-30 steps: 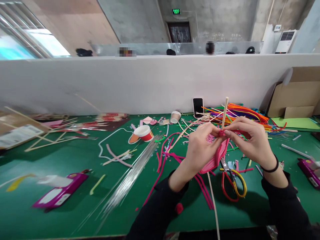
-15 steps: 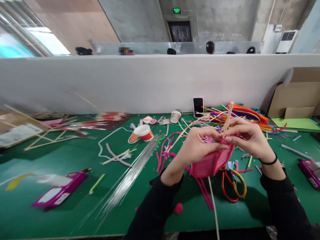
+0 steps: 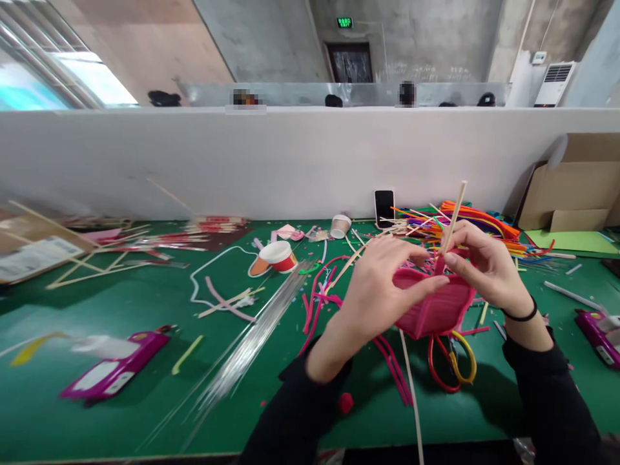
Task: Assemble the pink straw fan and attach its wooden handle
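A pink basket-like piece [image 3: 438, 310], its walls made of fuzzy pink strips, is held up above the table. From its rim rises a pale wooden stick [image 3: 454, 216] with pink wrapping around its base. My right hand [image 3: 484, 261] pinches the stick near that base, thumb in front. Beside the piece, my left hand [image 3: 382, 281] has its thumb stretched along the near wall, fingers spread apart above the rim; whether it bears any weight is hard to tell. Scissors [image 3: 453, 361] with red and yellow handles lie underneath. A long pale stick [image 3: 411, 394] runs below toward the front edge.
Pink strips [image 3: 394, 371] and a pink lump [image 3: 345, 403] lie nearby. Wires [image 3: 261, 329], a paper cup [image 3: 278, 256] and a purple tool [image 3: 116, 371] are to the left. A phone [image 3: 384, 208] leans on the white partition [image 3: 290, 161], beside colourful pipe cleaners [image 3: 498, 223].
The pink piece and its stick have shifted slightly right, and the stick leans more to the right. My left thumb and fingers have spread away from the stick's base.
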Tool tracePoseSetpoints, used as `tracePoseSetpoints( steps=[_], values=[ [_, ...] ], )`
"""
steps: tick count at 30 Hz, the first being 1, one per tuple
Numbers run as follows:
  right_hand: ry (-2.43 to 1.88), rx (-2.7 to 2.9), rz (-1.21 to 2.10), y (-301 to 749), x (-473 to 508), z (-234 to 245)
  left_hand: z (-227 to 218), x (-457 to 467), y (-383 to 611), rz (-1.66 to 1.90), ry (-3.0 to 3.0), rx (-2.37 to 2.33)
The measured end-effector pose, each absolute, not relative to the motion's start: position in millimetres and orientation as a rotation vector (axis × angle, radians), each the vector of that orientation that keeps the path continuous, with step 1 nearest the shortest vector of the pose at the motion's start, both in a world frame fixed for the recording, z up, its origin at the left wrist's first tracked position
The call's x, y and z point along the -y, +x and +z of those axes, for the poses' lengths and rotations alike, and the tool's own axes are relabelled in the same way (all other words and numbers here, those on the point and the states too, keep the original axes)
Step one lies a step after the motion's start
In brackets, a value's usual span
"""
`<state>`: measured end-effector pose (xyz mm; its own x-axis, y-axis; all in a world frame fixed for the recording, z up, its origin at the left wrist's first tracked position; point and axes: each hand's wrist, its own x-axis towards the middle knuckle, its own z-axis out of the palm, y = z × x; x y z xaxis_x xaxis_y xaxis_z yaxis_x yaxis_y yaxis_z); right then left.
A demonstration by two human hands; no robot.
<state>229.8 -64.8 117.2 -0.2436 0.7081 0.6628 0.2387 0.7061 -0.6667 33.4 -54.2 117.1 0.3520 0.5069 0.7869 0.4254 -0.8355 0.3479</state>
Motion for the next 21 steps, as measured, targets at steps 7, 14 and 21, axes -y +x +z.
tracePoseSetpoints(
  steps=[7,14,21],
  values=[
    [-0.898,1.669,0.291,206,82,120,102,59,49,1.839,2.667,-0.975],
    [-0.891,1.697,0.28,207,78,120,103,51,46,1.806,2.59,-0.852],
    [-0.88,1.818,0.313,220,72,121,107,42,38,1.423,2.552,-0.666]
  ],
)
